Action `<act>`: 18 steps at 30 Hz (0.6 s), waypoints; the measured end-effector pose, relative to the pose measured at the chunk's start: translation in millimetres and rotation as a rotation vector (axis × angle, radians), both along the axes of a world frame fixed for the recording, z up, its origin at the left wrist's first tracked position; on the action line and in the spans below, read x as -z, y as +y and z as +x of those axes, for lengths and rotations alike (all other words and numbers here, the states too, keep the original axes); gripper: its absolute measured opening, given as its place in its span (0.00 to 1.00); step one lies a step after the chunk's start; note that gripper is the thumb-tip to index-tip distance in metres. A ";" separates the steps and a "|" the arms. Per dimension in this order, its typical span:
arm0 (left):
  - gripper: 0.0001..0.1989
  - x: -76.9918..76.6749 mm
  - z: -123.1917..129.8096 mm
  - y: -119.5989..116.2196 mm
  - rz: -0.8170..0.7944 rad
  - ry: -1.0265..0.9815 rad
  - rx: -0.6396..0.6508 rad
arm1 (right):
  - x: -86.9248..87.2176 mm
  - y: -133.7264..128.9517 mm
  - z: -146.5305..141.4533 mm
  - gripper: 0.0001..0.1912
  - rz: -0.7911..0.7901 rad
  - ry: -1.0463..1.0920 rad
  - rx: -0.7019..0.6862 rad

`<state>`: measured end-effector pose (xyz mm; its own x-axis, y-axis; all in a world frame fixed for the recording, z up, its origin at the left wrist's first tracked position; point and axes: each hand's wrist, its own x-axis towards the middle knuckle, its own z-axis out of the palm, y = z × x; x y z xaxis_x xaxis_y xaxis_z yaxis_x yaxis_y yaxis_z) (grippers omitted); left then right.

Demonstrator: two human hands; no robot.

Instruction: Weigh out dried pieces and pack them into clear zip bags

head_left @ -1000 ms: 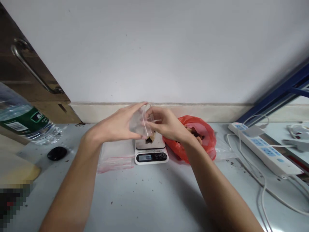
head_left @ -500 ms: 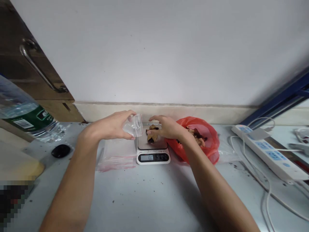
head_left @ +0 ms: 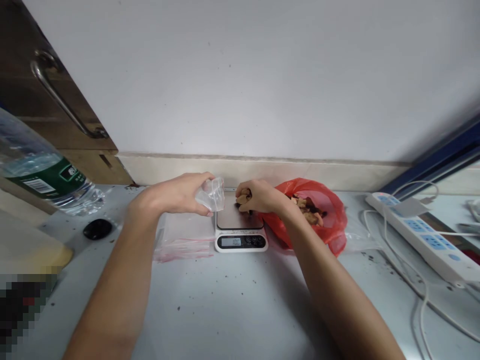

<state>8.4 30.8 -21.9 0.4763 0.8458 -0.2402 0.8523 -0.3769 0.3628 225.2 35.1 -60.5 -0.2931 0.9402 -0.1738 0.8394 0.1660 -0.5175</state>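
Observation:
My left hand (head_left: 187,194) grips a small clear plastic bag (head_left: 214,194), its mouth spread toward the scale. Over the right half of the scale pan, my right hand (head_left: 258,196) has its fingers closed round brown dried pieces (head_left: 244,198). The white digital scale (head_left: 240,216) has a metal pan and a display reading about 10.0. Right beside it, a red plastic bag (head_left: 335,210) stands open with more brown dried pieces (head_left: 310,212) inside, partly behind my right wrist. A stack of clear zip bags (head_left: 185,235) lies to the left of the scale.
A large water bottle (head_left: 48,170) and a black round object (head_left: 97,229) are at the left. A white power strip (head_left: 423,235) with loose cables (head_left: 405,280) lies at the right. The wall (head_left: 262,90) rises behind the table, and dark crumbs dot the tabletop.
The fingers of my right hand have closed on the dried pieces that lay on the pan. The small bag in my left hand has barely moved. The view has shifted slightly.

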 end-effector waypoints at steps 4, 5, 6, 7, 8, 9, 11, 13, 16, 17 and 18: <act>0.37 1.8 5.6 -2.1 -0.004 -0.015 0.025 | -6.0 -1.8 9.4 0.10 0.024 0.347 0.002; 0.37 1.5 7.9 -3.1 -0.012 -0.016 0.028 | -8.2 -3.2 10.6 0.10 0.032 0.444 -0.008; 0.37 1.1 10.3 -4.2 -0.020 -0.018 0.028 | -10.4 -4.9 10.9 0.10 0.047 0.530 -0.017; 0.36 0.4 12.9 -5.3 -0.026 -0.021 0.028 | -12.6 -6.8 10.2 0.10 0.073 0.600 -0.024; 0.36 -0.3 15.3 -6.2 -0.026 -0.024 0.025 | -14.6 -8.7 8.6 0.11 0.112 0.653 -0.029; 0.36 -1.0 17.4 -7.0 -0.019 -0.027 0.020 | -16.1 -10.6 6.2 0.12 0.164 0.691 -0.030; 0.35 -1.9 20.2 -7.7 0.009 -0.040 0.002 | -18.1 -13.7 0.0 0.14 0.277 0.735 -0.015; 0.36 -2.0 20.8 -7.4 0.031 -0.086 -0.006 | -18.9 -16.0 -5.8 0.14 0.358 0.739 0.000; 0.38 -1.3 18.5 -6.1 0.039 -0.192 0.009 | -21.3 -19.2 -9.4 0.14 0.376 0.716 -0.016; 0.38 -1.2 17.5 -5.7 0.035 -0.209 0.008 | -23.0 -20.7 -8.9 0.14 0.354 0.724 -0.024; 0.38 -1.2 16.5 -5.4 0.031 -0.216 0.004 | -25.1 -22.4 -7.8 0.15 0.322 0.741 -0.033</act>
